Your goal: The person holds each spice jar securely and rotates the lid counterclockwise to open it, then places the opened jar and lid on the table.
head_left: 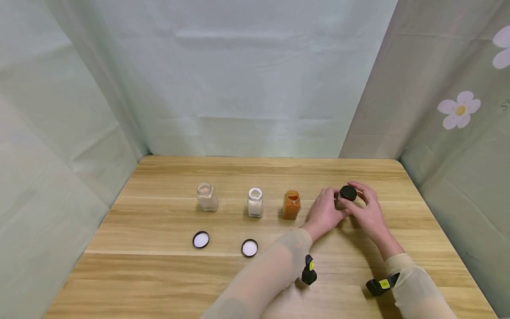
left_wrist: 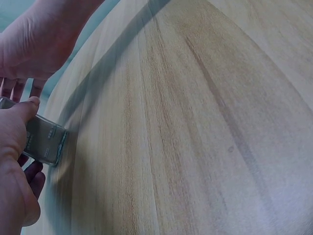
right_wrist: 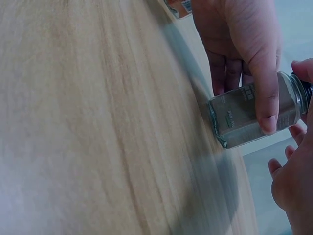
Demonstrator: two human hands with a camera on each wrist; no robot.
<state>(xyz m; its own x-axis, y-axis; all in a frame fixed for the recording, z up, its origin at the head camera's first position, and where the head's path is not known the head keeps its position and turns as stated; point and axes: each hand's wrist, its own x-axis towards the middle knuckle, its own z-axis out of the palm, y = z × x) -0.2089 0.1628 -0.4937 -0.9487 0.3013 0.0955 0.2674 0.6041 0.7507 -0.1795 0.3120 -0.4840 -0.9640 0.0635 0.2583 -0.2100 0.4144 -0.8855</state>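
Note:
At the right of the table stands a glass spice jar of greyish-brown powder, with a black lid on it. My left hand grips the jar's body; in the right wrist view its thumb lies across the printed side. The fingers and thumb of my right hand are round the lid from the right. In the left wrist view the jar's base is at the table surface. Just left of my left hand is a lidless jar of orange powder.
Further left stand a lidless jar of white contents and a lidless jar of pale pinkish contents. Two black-rimmed lids, one lid on the left and another lid, lie white side up in front. Cloth curtains surround the wooden table.

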